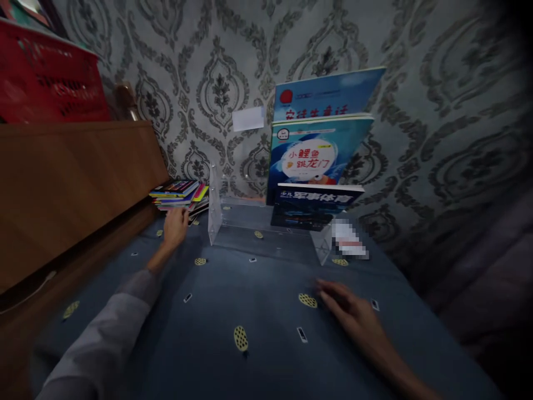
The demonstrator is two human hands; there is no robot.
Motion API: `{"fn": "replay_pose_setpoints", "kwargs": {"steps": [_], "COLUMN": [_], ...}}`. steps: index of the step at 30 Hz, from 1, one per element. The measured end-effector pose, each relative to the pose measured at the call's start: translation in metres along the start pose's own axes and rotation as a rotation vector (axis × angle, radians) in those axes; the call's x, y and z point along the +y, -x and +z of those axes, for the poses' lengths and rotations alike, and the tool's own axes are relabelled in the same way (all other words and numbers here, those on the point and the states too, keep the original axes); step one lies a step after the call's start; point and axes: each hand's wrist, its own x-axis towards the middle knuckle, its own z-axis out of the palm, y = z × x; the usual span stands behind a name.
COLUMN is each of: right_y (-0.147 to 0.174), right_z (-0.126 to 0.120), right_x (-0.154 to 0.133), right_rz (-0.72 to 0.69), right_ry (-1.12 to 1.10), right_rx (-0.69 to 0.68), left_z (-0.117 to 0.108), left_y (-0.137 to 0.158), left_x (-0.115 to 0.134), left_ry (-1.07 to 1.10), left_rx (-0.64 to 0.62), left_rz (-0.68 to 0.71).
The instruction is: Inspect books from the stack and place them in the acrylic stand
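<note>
Clock centred on view, 12 = far wall. At 10: red basket on wood cabinet. At 9: L hand at near edge of loose bk stack, dark-covered bk uppermost, yellow & pink edges fanned out. L grip: fingers bent in toward stack, tips hidden; can't tell if pinching a bk or only touching. Technique (my judgement): thumb on top, fingertips under one cover only, lift a touch before drawing toward 6, else pile prob. slides; wrist low, approx. level. Stack rel. to L grip: straight ahead, at hand's 12, lying flat, w/ more of it toward hand's 11 & 1. Ctr: clear stepped stand on dark blue cloth, left side panel just beside stack, at hand's 2; mind that edge. At 11–12: white card against wall. At 1–2: three bks in stand's right part, leaning back in tiers: blue bk rear, teal bk mid, navy bk front. At 4: pixelated white item beside stand's right panel. At 4–5: R hand near cloth, fingers loosely curled, tips blurred; can't tell spread vs. pressed, nothing seen in it.
</note>
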Motion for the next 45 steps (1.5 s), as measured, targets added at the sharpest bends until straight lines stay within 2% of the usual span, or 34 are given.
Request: {"fn": "replay_pose_setpoints", "kwargs": {"steps": [4, 12, 16, 19, 22, 26, 29, 37, 45], "right_y": [0.003, 0.002, 0.002, 0.001, 0.001, 0.001, 0.002, 0.003, 0.001], "right_z": [0.003, -0.003, -0.003, -0.004, -0.004, -0.004, -0.005, -0.005, -0.005], "right_x": [-0.007, -0.01, -0.014, -0.017, -0.018, -0.017, -0.017, -0.014, -0.022], "right_rz": [0.046, 0.136, 0.15, 0.154, 0.148, 0.14, 0.132, 0.121, 0.112], "right_ry": [0.092, 0.112, 0.126, 0.148, 0.169, 0.176, 0.168, 0.16, 0.166], "right_rx": [-0.101, -0.107, -0.117, -0.121, -0.111, -0.129, -0.146, -0.146, -0.152], "left_z": [0.01, 0.026, 0.039, 0.049, 0.051, 0.035, 0.022, 0.021, 0.019], "left_y": [-0.05, -0.136, -0.163, -0.164, -0.151, -0.133, -0.131, -0.145, -0.136], "left_x": [-0.031, -0.05, -0.058, -0.067, -0.082, -0.108, -0.12, -0.11, -0.096], "left_ry": [-0.064, -0.127, -0.139, -0.13, -0.121, -0.129, -0.139, -0.207, -0.257], "left_rx": [0.012, -0.099, -0.212, -0.265, -0.273, -0.293, -0.318, -0.294, -0.332], "left_rz": [-0.114, -0.023, -0.027, -0.013, 0.031, 0.096, 0.136, 0.203, 0.263]}}
